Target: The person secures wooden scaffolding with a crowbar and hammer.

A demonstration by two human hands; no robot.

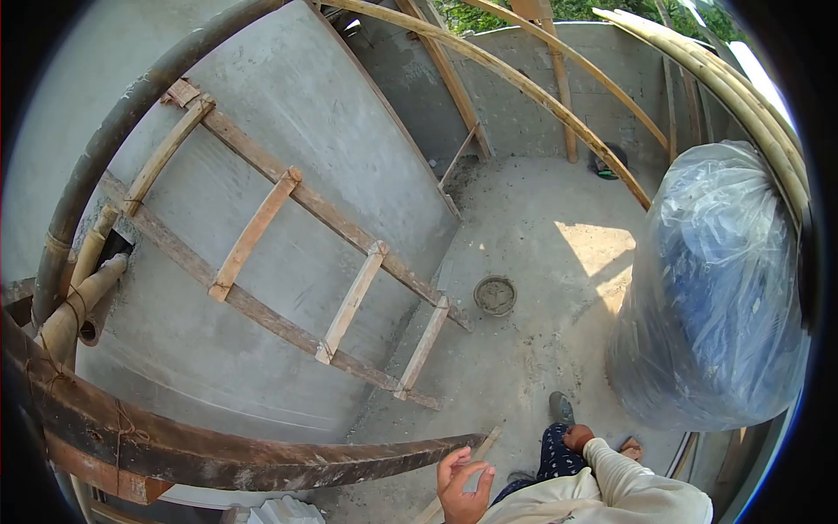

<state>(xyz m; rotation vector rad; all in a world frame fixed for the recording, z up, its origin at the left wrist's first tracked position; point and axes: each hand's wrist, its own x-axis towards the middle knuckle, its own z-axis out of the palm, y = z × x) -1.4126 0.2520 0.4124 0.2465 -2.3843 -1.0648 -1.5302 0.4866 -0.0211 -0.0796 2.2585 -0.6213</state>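
Observation:
My left hand (465, 485) is raised at the bottom, its fingers bent but apart and nothing visible between them. Its fingertips are close to the end of a dark wooden beam (288, 465) in this view. My right hand (578, 437) hangs low in front of my dark patterned trousers (559, 458). Its fingers are curled in, and what they hold, if anything, is hidden. A cream sleeve (615, 467) covers the right arm. Beyond my grey shoe (561, 408), a round container of grey mortar (496, 295) stands on the concrete floor (524, 367).
A wooden ladder (257, 231) leans along the plastered wall (349, 140) at left. A big plastic-wrapped blue bundle (711, 288) stands at right. Bamboo poles (515, 74) arch overhead. A black bucket (608, 162) sits at the back, and a bare foot (631, 449) shows below the bundle.

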